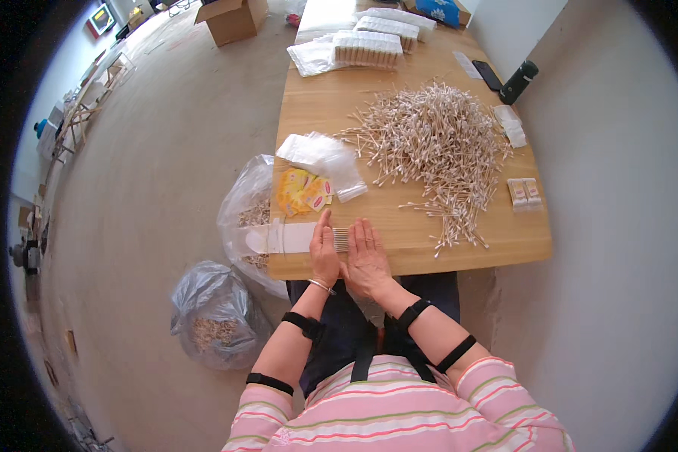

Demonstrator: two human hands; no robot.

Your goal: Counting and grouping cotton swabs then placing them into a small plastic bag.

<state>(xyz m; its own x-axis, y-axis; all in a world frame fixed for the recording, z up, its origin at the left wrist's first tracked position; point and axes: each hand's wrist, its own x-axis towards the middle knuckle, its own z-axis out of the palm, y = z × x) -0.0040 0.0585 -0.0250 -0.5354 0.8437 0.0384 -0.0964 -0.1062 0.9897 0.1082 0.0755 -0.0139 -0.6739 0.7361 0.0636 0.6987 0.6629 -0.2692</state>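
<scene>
Both hands, left hand (324, 252) and right hand (366, 256), lay flat with fingers together, squaring a small row of wooden-stemmed cotton swabs (340, 239) at the wooden desk's (459, 245) near edge (even pressure likely kept the tips aligned).

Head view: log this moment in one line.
left hand: edge-on beside swab row | right hand: flat on row | white bag: lying left | loose swab pile: behind

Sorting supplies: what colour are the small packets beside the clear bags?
Yellow packets with orange-red marks, shown in the head view.
</scene>
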